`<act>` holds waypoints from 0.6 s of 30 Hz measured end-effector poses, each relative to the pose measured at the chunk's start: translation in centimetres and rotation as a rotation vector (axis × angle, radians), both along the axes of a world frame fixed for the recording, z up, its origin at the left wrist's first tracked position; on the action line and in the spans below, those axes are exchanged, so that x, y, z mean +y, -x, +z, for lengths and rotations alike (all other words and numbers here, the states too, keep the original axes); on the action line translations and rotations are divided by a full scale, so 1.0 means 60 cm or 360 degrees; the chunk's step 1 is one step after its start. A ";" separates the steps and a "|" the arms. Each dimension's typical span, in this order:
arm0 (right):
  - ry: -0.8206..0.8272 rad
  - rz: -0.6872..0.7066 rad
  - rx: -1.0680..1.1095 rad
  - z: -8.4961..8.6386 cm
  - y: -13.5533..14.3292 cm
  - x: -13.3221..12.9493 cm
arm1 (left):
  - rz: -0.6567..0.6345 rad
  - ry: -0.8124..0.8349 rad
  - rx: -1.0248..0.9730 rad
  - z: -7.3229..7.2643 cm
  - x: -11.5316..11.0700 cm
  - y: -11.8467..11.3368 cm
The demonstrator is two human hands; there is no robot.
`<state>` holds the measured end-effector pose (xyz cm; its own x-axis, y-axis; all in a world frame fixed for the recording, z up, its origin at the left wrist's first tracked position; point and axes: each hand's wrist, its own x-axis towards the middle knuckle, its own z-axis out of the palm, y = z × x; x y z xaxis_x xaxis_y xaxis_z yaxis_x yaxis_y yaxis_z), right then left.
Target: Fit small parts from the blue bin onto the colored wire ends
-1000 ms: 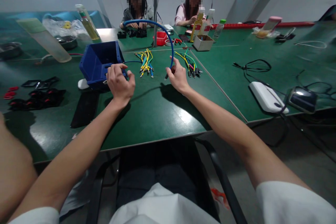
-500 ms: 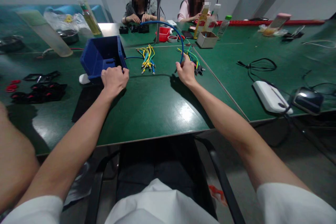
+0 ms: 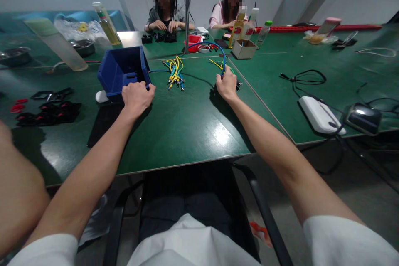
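My left hand [image 3: 137, 94] is closed on the front right edge of a blue bin [image 3: 116, 70], which lies with its opening towards me and has dark parts inside. To the right, my right hand [image 3: 227, 84] pinches a blue cable [image 3: 223, 55] that arches up and away to the left. Just beyond my right hand is a small bunch of yellow and green wires [image 3: 215, 63], partly hidden by the fingers. A second bunch of yellow, green and blue wires [image 3: 176, 72] with metal ends lies between my hands.
Black parts [image 3: 59, 113] and red rings [image 3: 18, 106] lie at the left. A white power bank [image 3: 321, 114] with a black cable sits at the right. Bottles, a small box [image 3: 245, 49] and a red tray [image 3: 193, 42] stand farther back. Two people sit across the table.
My right hand has moved slightly to the right with the blue cable, whose arch is now lower and flatter. My left hand stays on the bin.
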<state>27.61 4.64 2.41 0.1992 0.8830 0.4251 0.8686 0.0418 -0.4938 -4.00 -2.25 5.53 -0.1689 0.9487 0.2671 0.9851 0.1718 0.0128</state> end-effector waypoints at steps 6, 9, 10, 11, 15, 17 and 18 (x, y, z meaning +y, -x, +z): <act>0.0034 -0.0077 -0.0040 0.008 -0.007 -0.005 | -0.0013 -0.0014 -0.0005 -0.006 0.001 0.005; 0.0037 -0.0101 -0.0041 0.005 -0.012 0.000 | -0.0022 -0.0005 -0.0007 -0.006 0.001 0.006; 0.0038 -0.0107 -0.0036 0.004 -0.014 0.001 | -0.0021 0.0006 -0.0005 -0.005 0.001 0.005; 0.0040 -0.0115 -0.0032 0.002 -0.016 0.003 | -0.0016 0.0019 -0.0005 -0.004 0.000 0.004; 0.0054 -0.0164 -0.0031 -0.004 -0.024 0.008 | 0.0011 0.0056 -0.0012 0.004 -0.002 0.000; 0.0069 -0.0194 -0.0036 -0.006 -0.027 0.008 | 0.0008 0.0058 -0.0008 0.006 -0.003 -0.001; 0.0079 -0.0208 -0.0035 -0.007 -0.028 0.009 | 0.0003 0.0058 -0.0005 0.006 -0.004 0.000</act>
